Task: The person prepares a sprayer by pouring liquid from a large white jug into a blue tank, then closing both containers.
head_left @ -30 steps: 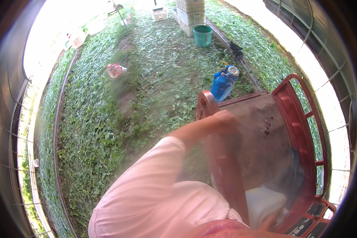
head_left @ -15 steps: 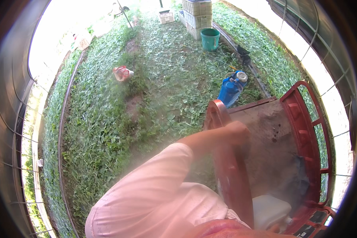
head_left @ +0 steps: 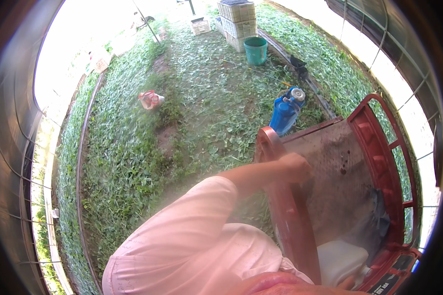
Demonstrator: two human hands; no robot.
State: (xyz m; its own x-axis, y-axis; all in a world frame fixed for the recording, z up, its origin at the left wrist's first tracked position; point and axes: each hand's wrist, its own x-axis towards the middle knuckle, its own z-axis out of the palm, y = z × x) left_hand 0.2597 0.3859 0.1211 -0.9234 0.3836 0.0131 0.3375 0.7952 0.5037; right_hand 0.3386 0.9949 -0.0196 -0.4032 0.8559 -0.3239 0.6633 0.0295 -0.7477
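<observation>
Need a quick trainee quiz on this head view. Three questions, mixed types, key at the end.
1. Multiple choice: what colour is the bucket near the stacked crates?
A) red
B) green
C) white

2. True or false: the blue container stands inside the cargo bed.

3. Fill in: the person's hand nearest the white jug is the ____ one.

Key:
1. B
2. False; it stands outside, past the bed's far edge.
3. Right; only part of the right hand shows, low in the picture by the jug.
</observation>
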